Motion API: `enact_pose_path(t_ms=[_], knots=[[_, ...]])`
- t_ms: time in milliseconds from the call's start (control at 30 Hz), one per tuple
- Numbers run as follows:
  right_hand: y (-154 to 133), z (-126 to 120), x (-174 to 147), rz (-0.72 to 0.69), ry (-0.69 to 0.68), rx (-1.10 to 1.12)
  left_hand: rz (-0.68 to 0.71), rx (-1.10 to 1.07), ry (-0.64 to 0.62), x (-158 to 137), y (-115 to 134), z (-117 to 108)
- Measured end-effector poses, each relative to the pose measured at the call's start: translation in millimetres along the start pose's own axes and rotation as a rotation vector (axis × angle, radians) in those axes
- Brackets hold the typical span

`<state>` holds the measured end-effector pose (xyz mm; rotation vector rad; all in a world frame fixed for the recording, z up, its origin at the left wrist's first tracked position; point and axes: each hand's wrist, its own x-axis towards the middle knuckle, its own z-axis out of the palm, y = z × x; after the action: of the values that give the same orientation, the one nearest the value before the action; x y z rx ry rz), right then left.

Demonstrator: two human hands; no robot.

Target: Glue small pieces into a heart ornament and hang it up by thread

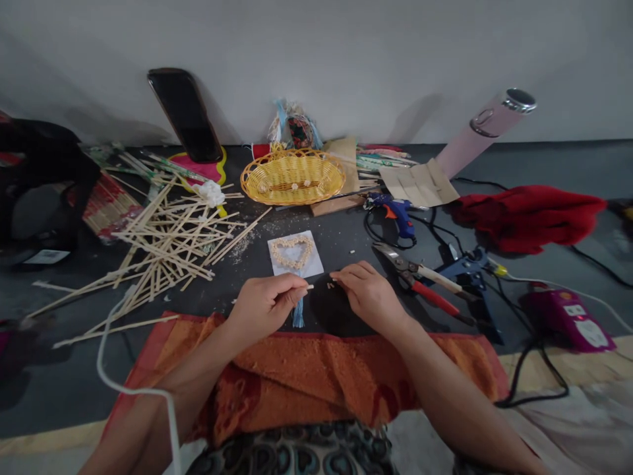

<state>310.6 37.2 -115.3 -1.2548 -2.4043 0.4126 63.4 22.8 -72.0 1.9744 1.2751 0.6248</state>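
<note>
My left hand [270,300] pinches a short pale stick piece [310,287] between thumb and forefinger. Opposite it, my right hand [368,293] has its fingertips pressed together, with a tiny pale bit showing at the tips. Just under those fingertips, a few cut stick pieces [331,286] lie on the dark table. Beyond the hands rests a heart outline [277,257] built of small pale pieces, on a white square sheet [314,265]. A light-blue tassel [298,315] hangs out below it, partly behind my left fingers.
Loose wooden sticks [168,244] pile up at left. A yellow woven basket [293,191] stands at the back, a phone [185,115] leans on the wall. To the right are a blue glue gun [403,214], red-and-white-handled pruning shears [430,293], a pink flask [475,135] and an orange towel [316,369] in front.
</note>
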Motion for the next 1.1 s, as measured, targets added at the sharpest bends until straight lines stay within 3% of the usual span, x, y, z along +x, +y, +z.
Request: enact_pose_path(t_ms=[233, 500, 900, 1000, 1100], knots=[[1.8, 2.5, -0.4, 0.02, 0.005, 0.024, 0.001, 0.061, -0.027, 0.5, -2.0, 3.7], [2.0, -5.2, 0.2, 0.071, 0.116, 0.183, 0.009, 0.104, -0.036, 1.6, -2.0, 3.8], [-9.6, 2.5, 3.3, -0.026, 0.027, 0.009, -0.036, 0.14, -0.043, 1.7, -2.4, 5.3], [-11.9, 1.6, 4.6, -0.053, 0.083, 0.045, -0.07, 0.064, -0.041, 1.5, -2.2, 7.1], [-19.1, -1.2, 4.8, -0.086, 0.242, 0.143, -0.112, -0.119, -0.035, 0.6, 1.0, 9.2]])
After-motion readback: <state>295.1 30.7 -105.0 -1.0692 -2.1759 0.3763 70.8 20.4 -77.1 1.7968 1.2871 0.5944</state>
